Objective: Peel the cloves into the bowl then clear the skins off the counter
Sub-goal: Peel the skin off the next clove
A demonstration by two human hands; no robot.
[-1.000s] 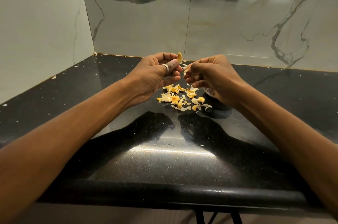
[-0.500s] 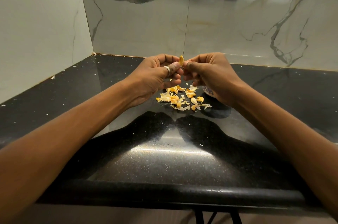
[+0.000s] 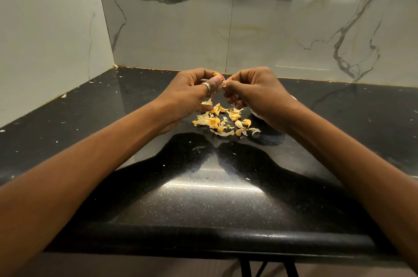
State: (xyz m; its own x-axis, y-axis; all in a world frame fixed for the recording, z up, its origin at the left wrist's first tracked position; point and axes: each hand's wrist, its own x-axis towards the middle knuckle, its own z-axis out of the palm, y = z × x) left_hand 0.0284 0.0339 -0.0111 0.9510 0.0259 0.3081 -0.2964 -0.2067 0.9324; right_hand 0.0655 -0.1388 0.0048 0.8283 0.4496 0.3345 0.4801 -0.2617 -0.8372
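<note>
Seen from my head: my left hand [image 3: 190, 93] curls its fingers and pinches a garlic clove [image 3: 216, 74] above the black bench [image 3: 203, 197]. My right hand [image 3: 255, 93] pinches at the same clove, fingertips meeting the left's. Loose skins [image 3: 224, 121] lie heaped on the bench beneath. The bowl [image 3: 255, 114] is mostly hidden behind my right wrist.

A plain silver ring [image 3: 206, 88] circles the left hand's [image 3: 187, 95] thumb, just behind its pinching tip; both forearms [image 3: 90, 174] are bare.
</note>
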